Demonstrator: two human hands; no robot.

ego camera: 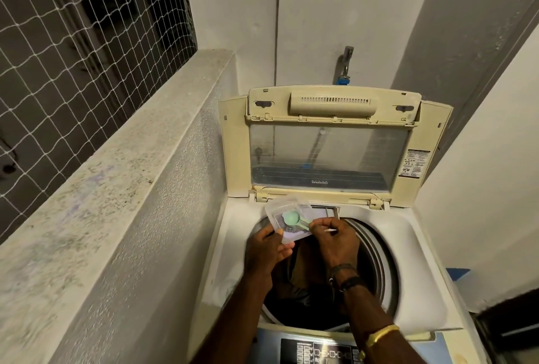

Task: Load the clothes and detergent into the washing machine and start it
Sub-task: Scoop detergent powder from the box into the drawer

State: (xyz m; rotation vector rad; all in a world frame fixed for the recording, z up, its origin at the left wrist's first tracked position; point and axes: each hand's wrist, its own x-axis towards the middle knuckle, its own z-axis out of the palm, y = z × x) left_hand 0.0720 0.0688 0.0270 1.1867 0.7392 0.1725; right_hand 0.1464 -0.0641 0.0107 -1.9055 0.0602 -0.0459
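Above the open drum, the thumb and forefinger of the right hand are pressed together on the handle of a green scoop. The scoop's bowl lies inside a clear plastic container. Fingers of the left hand curl beneath the container's near corner, thumb at its edge. The container is thus carried tilted over the back-left part of the opening, just in front of a rectangular dispenser slot. What lies under the scoop is dark and blurred. It is presumably the detergent, though the amount cannot be told. Dark clothes lie in the drum below both wrists, so loading appears done. The lid stands raised toward the rear wall. The control panel sits at the near edge, untouched and partly hidden by the right forearm.

Step in hand, by judgement: measuring out detergent, roughly midway through the task. The next move calls for lifting a scoopful clear of the container's wall and carrying it the short way to the slot or over the clothes. It must then be tipped without spilling on the machine's white top. Which of the two places should receive it cannot be decided from this view. After that, the container must be set aside, the lid lowered and the panel pressed.

Further out: a tap on the wall behind, a speckled ledge to the left, white netting above it.
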